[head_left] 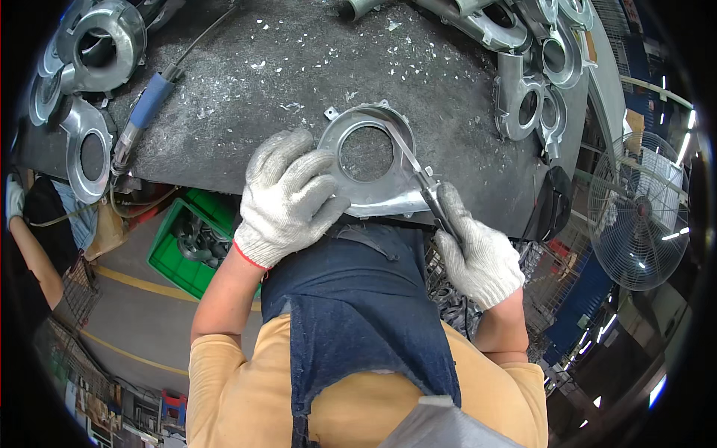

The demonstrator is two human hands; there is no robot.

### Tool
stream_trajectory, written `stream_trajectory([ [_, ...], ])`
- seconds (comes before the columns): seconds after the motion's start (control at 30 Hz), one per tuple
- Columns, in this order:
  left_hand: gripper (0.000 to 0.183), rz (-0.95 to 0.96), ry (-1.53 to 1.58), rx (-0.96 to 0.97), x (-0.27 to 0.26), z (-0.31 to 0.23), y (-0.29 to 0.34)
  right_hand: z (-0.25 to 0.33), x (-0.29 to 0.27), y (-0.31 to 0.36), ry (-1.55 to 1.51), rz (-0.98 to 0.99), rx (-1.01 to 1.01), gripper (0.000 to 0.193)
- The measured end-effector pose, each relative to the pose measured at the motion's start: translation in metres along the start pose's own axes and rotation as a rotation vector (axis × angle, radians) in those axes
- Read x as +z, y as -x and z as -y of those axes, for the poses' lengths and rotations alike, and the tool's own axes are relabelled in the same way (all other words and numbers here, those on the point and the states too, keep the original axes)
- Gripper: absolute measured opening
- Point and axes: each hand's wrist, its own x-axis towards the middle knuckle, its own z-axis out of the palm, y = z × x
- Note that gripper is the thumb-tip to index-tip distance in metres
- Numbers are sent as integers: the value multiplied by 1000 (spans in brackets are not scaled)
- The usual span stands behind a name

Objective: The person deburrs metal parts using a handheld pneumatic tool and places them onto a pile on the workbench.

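Note:
A silvery metal housing (364, 200) with a large round opening and a spout to the right lies at the near edge of the dark bench. My left hand (287, 190), in a white knitted glove, grips its left rim with curled fingers; the undersides of the fingers are hidden. In my gloved right hand (478, 257) is a slim file-like tool (407, 151) with a dark handle. My fingers are closed round that handle. The tool's narrow metal blade slants up and left across the housing, its tip by the opening's upper right edge.
More metal housings (112, 45) pile up at the far left, others (515, 101) at the far right. A blue corded power tool (149, 101) lies left. Bright chips litter the bench (246, 97). Below it stands a green crate (183, 272); a fan (641, 213) is right. Another person's arm (37, 257) shows left.

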Motion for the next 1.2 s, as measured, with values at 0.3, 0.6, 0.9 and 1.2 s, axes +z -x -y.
stream_trajectory([
  [0.3,34,244,-58,157,18,-28,-1,-73,70,18,-475,-449,-161,76],
  [0.6,21,227,-20,163,1,-60,-34,-83,126,27,-762,-601,-186,69],
  [0.9,14,158,102,84,1,-84,-52,-78,85,11,-555,-357,-117,60],
  [1.2,14,141,101,15,0,-93,-53,-87,66,-1,-508,-317,-147,49],
])
